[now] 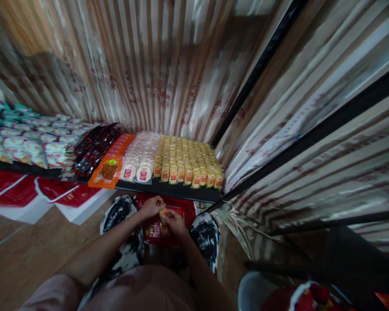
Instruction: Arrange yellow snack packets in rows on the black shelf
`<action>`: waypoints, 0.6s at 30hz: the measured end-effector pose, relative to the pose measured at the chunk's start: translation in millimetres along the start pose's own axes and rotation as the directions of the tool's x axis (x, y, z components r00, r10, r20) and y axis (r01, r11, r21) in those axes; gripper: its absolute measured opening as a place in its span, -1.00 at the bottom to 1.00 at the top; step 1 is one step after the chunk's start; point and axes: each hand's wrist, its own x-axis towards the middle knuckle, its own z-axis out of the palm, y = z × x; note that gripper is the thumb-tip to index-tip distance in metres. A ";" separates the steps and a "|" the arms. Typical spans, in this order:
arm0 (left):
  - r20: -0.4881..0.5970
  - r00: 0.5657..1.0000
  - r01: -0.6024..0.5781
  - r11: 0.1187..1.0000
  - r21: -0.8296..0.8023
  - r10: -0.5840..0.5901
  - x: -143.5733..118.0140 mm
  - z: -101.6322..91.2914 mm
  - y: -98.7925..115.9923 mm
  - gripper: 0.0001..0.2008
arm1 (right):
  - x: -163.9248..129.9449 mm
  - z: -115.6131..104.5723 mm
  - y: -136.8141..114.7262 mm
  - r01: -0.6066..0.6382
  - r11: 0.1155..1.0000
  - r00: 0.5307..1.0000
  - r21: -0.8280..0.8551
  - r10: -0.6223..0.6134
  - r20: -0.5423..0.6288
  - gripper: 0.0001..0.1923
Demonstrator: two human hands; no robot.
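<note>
- Yellowish and small, the snack pack [163, 213] sits between our two hands, low in the picture above our knees; both hands touch it, so neither has to reach.
- Our left hand [151, 206] closes on its left side, fingers curled round it; our right hand [175, 223] pinches it from the right and slightly nearer to us. Its long axis we cannot tell, since our fingers hide most of it.
- Just beneath the hands lies the red basket [184, 211], between our patterned trouser knees, with more packs dimly showing inside.
- Beyond the basket runs the front edge of the dark shelf [178, 190]. Straight ahead of the hands, toward the shelf's right end, stand the rows of yellow packs [188, 160], reaching to the right corner by the striped curtain [155, 65].
- Left of those along the shelf come the pale round packs [139, 157], then the orange packs [112, 162] and the dark red packs [94, 149].
</note>
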 end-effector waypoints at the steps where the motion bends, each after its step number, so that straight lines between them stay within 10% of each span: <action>1: -0.009 1.000 -0.022 0.999 -0.024 0.022 0.0 -3.7 1.1 -0.80 | 0.8 1.7 -2.5 0.005 0.999 1.000 0.042 -0.006 0.006 -0.52; 8: -0.027 0.980 -0.199 0.955 -0.218 0.198 -6.7 -34.5 14.9 -0.72 | 12.2 11.6 -33.7 0.125 0.989 0.989 -0.083 -0.131 -0.065 -0.64; 18: -0.259 0.950 -0.182 0.983 -0.015 0.172 1.9 -76.9 29.8 -0.66 | 32.1 33.9 -76.0 0.194 0.871 0.929 -0.452 -0.311 -0.201 -0.58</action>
